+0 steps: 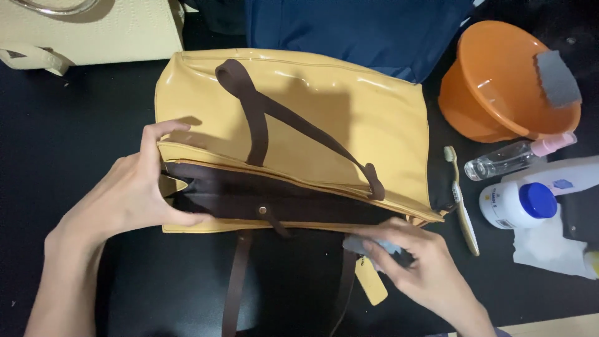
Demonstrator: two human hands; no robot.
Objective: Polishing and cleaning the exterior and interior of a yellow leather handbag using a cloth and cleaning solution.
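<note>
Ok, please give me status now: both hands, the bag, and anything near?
Left hand holds yellow bag open at its mouth. Right hand presses grey cloth on bag's lower edge. Toothbrush and bottles lie right of bag, apart.

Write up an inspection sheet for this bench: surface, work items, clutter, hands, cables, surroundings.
Surface: black tabletop, dark and matte.
Work items: yellow tote bag lies flat, mouth held open, dark brown lining and brown straps showing; a small grey pad at its lower edge.
Clutter: orange basin with a grey sponge on its rim; clear spray bottle; white jar with blue lid; toothbrush; white tissue.
Hands: left hand grips the bag's left edge; right hand presses the grey pad.
Cables: nothing seen.
Surroundings: cream bag top left; dark blue fabric behind.
</note>
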